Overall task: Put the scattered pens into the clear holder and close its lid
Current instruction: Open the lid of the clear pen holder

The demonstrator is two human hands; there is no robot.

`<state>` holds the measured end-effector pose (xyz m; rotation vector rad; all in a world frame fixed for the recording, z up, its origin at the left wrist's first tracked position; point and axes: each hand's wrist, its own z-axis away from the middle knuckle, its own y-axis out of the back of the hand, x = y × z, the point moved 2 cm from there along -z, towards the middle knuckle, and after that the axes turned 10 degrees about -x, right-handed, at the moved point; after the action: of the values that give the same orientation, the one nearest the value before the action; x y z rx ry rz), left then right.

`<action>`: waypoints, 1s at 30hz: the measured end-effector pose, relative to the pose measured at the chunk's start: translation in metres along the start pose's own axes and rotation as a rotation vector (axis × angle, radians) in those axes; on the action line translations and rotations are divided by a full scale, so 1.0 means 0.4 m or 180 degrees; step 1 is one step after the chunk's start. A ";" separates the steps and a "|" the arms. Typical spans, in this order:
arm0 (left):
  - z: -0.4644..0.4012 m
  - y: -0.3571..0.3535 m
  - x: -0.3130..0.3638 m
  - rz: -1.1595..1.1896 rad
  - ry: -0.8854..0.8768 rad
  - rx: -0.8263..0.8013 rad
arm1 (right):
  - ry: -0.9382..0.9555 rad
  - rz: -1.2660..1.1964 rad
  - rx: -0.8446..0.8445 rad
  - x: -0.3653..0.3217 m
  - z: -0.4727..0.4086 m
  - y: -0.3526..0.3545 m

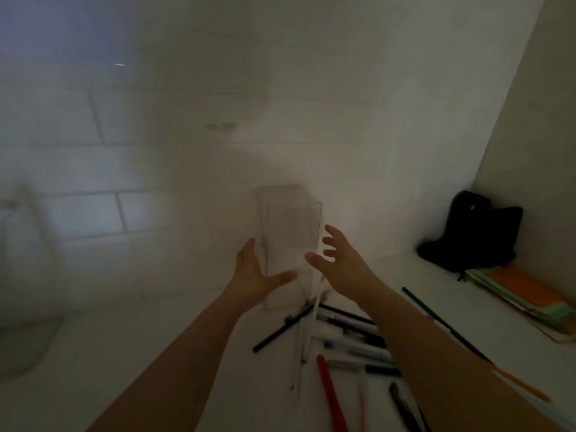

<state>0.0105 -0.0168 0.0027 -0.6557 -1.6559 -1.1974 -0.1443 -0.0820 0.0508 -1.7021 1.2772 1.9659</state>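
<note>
Both my hands reach for the clear holder (291, 241), which stands upright with its long axis vertical on the white bench (156, 353) by the tiled wall: the left hand (254, 275) has fingers spread against its left side, the right hand (338, 260) is splayed beside its right side, and whether either grip has closed I cannot tell. The pens (349, 347) lie scattered flat just in front of it, pointing many ways. A black bag (477, 232) and an orange notebook (523, 291) sit well to the right.

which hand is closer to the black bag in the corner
Right. The right hand is open beside the clear holder, on the side toward the black bag; the left hand is at the holder's far side, farther from the bag.
</note>
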 end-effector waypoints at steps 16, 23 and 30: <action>0.032 -0.005 -0.039 0.0291 -0.0495 -0.0100 | 0.0716 0.0161 0.0926 -0.036 0.058 -0.006; 0.044 -0.006 -0.034 0.0299 -0.0505 -0.0208 | 0.0953 -0.0600 0.1070 -0.208 0.016 0.043; 0.051 -0.014 -0.030 0.0341 -0.0397 -0.0280 | 0.0202 0.0423 0.0438 -0.254 -0.153 0.036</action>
<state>0.0030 0.0011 -0.0119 -0.8788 -1.6557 -1.1775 -0.0829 -0.1001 0.1519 -1.6649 1.5469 1.8582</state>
